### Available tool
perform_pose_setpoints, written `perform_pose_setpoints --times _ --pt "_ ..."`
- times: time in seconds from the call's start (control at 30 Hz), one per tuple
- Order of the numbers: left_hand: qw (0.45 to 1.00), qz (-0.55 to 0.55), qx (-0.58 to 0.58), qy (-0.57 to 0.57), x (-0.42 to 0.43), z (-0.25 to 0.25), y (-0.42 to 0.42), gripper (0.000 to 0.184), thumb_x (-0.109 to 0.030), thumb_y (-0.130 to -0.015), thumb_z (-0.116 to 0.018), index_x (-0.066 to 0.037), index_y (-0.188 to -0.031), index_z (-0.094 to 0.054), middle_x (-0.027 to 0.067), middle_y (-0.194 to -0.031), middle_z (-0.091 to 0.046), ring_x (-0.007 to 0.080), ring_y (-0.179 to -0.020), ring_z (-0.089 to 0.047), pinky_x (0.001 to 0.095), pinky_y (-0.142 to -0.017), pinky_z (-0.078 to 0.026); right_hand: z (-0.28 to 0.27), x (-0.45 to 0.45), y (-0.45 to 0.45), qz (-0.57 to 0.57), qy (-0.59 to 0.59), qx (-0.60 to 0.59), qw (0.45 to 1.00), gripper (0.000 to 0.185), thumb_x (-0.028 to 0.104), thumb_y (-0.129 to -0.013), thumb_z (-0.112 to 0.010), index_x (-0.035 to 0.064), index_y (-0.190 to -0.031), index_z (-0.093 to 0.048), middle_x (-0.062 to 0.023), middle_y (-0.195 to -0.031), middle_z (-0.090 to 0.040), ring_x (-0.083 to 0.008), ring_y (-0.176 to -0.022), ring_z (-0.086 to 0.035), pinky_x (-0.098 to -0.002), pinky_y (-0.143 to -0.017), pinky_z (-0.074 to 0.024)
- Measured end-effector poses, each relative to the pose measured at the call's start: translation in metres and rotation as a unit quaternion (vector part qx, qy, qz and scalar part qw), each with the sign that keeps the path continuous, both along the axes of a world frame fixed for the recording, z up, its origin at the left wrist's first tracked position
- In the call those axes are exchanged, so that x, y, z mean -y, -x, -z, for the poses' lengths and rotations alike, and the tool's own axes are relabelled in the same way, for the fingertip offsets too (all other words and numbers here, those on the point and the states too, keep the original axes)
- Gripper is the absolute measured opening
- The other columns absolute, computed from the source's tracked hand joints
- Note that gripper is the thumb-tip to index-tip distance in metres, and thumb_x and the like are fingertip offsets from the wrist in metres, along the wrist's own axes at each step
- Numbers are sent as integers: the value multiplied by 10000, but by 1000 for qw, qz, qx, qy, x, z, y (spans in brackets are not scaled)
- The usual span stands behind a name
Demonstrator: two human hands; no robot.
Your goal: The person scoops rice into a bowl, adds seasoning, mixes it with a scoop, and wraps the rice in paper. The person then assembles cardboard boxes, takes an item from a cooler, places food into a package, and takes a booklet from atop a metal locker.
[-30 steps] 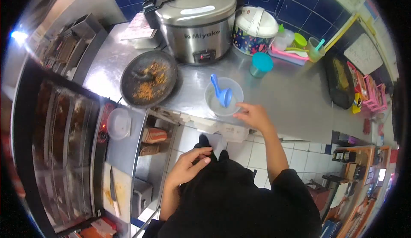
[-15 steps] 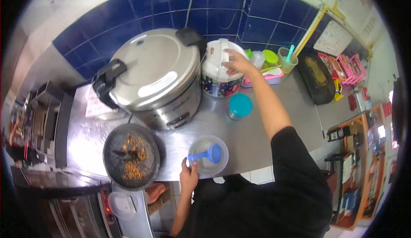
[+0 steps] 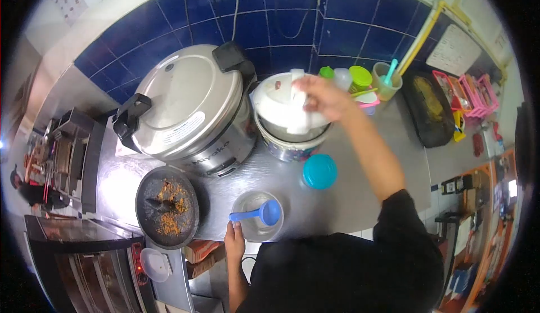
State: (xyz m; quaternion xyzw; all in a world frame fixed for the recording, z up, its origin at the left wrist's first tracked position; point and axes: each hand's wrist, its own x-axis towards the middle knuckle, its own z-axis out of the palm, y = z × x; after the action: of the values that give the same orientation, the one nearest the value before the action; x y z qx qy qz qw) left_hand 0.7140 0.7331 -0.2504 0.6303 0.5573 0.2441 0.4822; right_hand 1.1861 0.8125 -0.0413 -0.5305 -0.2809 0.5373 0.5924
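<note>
Now, item: white lid point(image 3: 269, 106), raised & tilted over patterned container point(image 3: 287, 151), opening partly exposed. R hand point(image 3: 322, 97): fingers clamped on lid's handle. L hand point(image 3: 234, 243): fingertips at handle end of blue ladle point(image 3: 269, 213), nr rim of clear bowl point(image 3: 251, 197); can't tell if closed on it. Ladle: lies across bowl. Teal-topped jar point(image 3: 320, 171): just beside container. Lg. rice cooker point(image 3: 185, 107): container's L side, w/ dark mortar point(image 3: 147, 227) in front, bits inside.
</note>
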Motion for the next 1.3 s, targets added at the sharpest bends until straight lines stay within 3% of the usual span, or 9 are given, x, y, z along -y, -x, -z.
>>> perform_pose_setpoints --times 0.27,0.47,0.53,0.6,0.67,0.8,1.03,1.2,1.3 --pt "997 -47 -62 23 5 1 -9 437 -366 -1062 -461 39 -1126 -614 162 -825 -646 204 -761 -581 369 -709 -480 -114 -71 -161 -80 -84 -286 951 802 261 -964 -671 16 -1514 -141 -400 -1410 -415 -436 -1012 -696 -442 -903 -615" --pt "997 -79 -26 6 10 20 -8 429 -421 -1083 -443 -45 -962 -609 -66 -686 -428 50 -614 -378 255 -530 -295 -72 -119 -203 280 -273 91 916 470 303 -941 -669 156 -1372 -557 -219 -1470 -505 -435 -1083 -655 -486 -933 -554" --pt "995 -103 -9 13 10 16 -12 415 -414 -1087 -437 -54 -978 -613 -70 -691 -432 45 -604 -379 243 -528 -295 -60 -75 -168 447 -382 425 688 393 253 -975 -664 -51 -1207 -572 -227 -1078 -706 -296 -889 -742 -368 -812 -598" --pt "994 -106 -18 21 13 10 -13 424 -413 -1088 -433 -36 -1004 -607 -63 -691 -440 49 -620 -398 246 -533 -302 4 -45 -203 531 -250 478 653 286 308 -978 -642 29 -1022 -688 -148 -847 -733 -278 -798 -731 -390 -742 -558" --pt "992 -69 -106 13 15 -7 -19 507 -412 -1087 -401 54 -1148 -594 67 -775 -568 156 -696 -480 326 -633 -419 75 10 -226 448 25 593 668 381 414 -990 -561 53 -972 -681 -197 -860 -710 -425 -823 -684 -486 -729 -526" --pt "993 -78 -85 -22 24 -17 -20 508 -406 -1086 -407 29 -1300 -558 84 -835 -600 182 -688 -500 341 -639 -441 211 83 -284 228 305 634 672 404 394 -907 -656 126 -1205 -704 -224 -1202 -680 -404 -1097 -653 -493 -952 -518" --pt "887 -407 -77 -205 -10 -93 -10 530 -409 -1079 -427 -20 -1436 -468 95 -1041 -605 130 -705 -554 275 -630 -462 194 70 -254 98 379 749 534 386 332 -879 -684 167 -1227 -709 -154 -1309 -629 -349 -1331 -504 -536 -1067 -424" --pt "885 -363 -27 -291 -20 -123 -55 458 -333 -1083 -431 -15 -1409 -482 87 -1017 -596 125 -694 -536 283 -630 -451 218 70 -280 -65 250 900 352 338 206 -846 -628 126 -1164 -709 -61 -1155 -679 -259 -1195 -576 -509 -1066 -409" --pt "903 -243 58 -349 -20 -157 -114 350 -186 -1061 -466 0 -1353 -521 99 -1045 -605 141 -807 -579 282 -693 -477 200 90 -275 51 178 914 361 309 181 -833 -614 124 -1121 -707 -32 -1077 -684 -229 -1109 -606 -502 -1055 -421"
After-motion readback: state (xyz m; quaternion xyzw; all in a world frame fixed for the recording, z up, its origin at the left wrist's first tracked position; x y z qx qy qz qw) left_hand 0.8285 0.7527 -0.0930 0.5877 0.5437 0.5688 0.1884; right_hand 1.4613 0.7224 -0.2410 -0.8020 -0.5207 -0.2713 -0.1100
